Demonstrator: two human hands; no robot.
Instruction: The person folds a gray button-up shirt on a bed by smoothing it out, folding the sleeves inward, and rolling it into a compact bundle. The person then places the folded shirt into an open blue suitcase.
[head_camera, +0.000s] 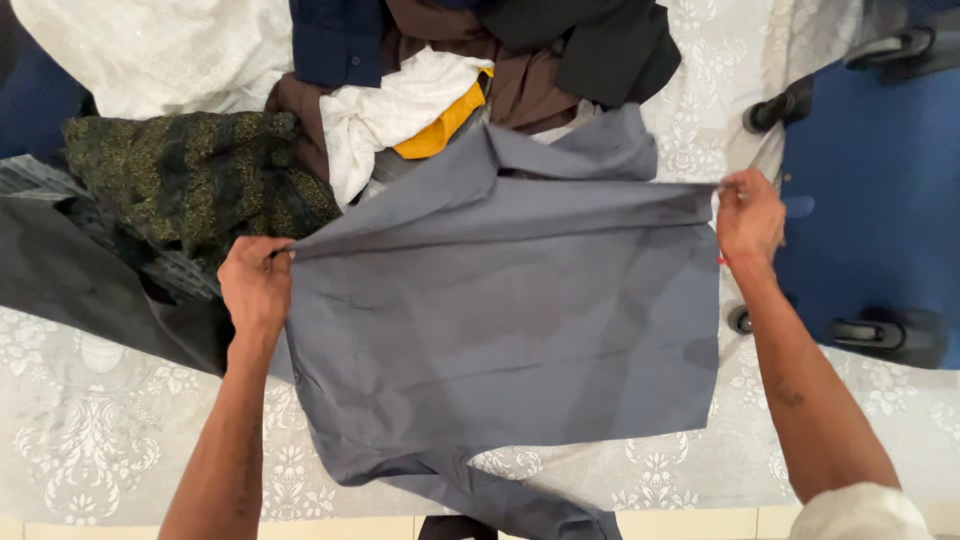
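**Head view: grey shirt stretched flat between both hands, long axis running 9 to 3 o'clock**

Head camera looks straight down on a grey shirt (500, 320) spread over a surface (90, 440) covered with a pale, patterned cloth. The left hand (256, 285) sits at about 9 o'clock of the garment, fingers curled shut around its left edge. The right hand (748, 215) sits at about 3 o'clock, slightly higher in the frame, fingertips pinched closed on the right edge near a shoulder fold. Between them the upper edge of the shirt is pulled taut, so the held line tilts a little, rising from 9 towards 2 o'clock.

The body of the shirt hangs and lies towards 6 o'clock from that line, towards the person, with a sleeve trailing off the near edge of the surface. The collar end bunches up at 12 o'clock, touching the heap beyond it.

That heap lies from 10 to 1 o'clock: a dark green patterned garment (190, 180) just beside the left hand, a white cloth (385, 110) with a yellow piece (440, 130) tucked against it, brown and black clothes (560, 50) further back. A blue suitcase (880, 200) with black wheels stands at 3 o'clock, close behind the right hand.

Both hands are equally engaged; neither is nearer, since each grips its own end.
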